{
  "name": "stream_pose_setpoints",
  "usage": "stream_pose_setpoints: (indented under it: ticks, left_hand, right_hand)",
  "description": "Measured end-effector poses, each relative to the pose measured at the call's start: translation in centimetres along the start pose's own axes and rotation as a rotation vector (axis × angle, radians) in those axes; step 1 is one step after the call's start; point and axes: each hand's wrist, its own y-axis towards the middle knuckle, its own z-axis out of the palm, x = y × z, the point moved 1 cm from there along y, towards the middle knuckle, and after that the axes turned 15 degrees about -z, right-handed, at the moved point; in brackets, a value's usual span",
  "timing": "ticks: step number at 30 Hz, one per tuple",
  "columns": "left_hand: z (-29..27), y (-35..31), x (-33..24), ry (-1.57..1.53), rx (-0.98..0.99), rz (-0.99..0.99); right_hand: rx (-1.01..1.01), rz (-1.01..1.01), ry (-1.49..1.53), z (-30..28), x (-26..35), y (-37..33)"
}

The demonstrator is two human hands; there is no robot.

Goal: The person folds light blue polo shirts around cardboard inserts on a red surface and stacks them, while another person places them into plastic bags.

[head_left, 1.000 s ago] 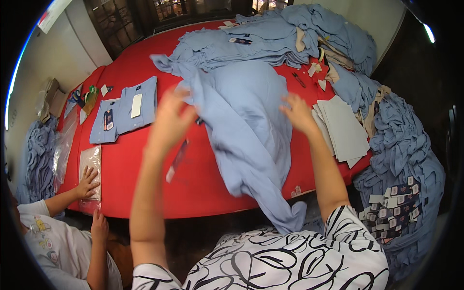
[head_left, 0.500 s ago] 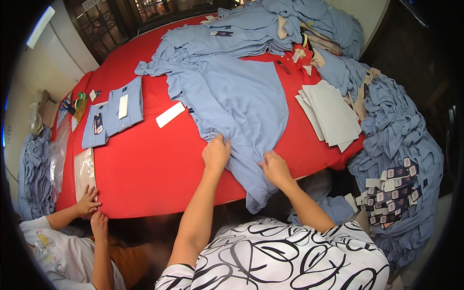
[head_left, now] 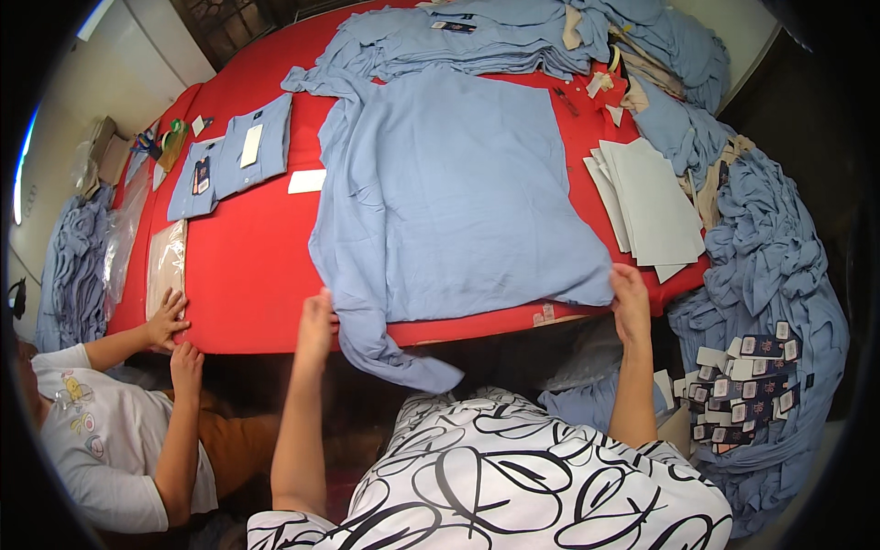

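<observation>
A light blue shirt [head_left: 458, 202] lies spread over the red-covered table, one sleeve [head_left: 394, 362] hanging past the near edge. My right hand [head_left: 631, 298] pinches the shirt's near right corner. At the shirt's left side, my left hand [head_left: 316, 325] has its fingers closed on the fabric edge. Partly under the shirt's left side is a white card strip [head_left: 306, 181]. Farther left lies a folded blue shirt [head_left: 229, 165] with a white strip and a dark tag on it.
White sheets [head_left: 646, 206] are stacked at the right. A pile of blue shirts [head_left: 458, 46] covers the table's far side. More blue garments [head_left: 770, 247] with tags hang at the right. A co-worker's hand [head_left: 168, 319] rests by a plastic-wrapped beige packet [head_left: 166, 270] at left.
My hands have moved apart, left hand leftward and right hand rightward and up. The bunched shirt is now spread wide and flatter, covering part of the white card strip.
</observation>
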Motion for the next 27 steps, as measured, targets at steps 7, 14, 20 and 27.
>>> stream_pose_setpoints:
  ticks: [7, 14, 20, 27]
  left_hand:
    - [2.3, -2.5, 0.6, 0.470, -0.205, 0.399]
    - [-8.4, 3.3, -1.8, 0.152, -0.253, 0.389]
    - [-9.3, 7.4, -2.5, 0.368, -0.302, 0.266]
    - [-10.7, 9.5, -0.9, 0.073, -0.191, 0.206]
  right_hand:
    - [0.306, -0.198, -0.788, 2.1, -2.0, -4.3]
    - [0.119, -0.072, -0.243, 2.0, -0.5, 1.4]
    - [0.206, -0.113, -0.203, 4.5, -3.5, 4.0]
    - [0.308, -0.019, -0.020, 3.0, -3.4, 2.6]
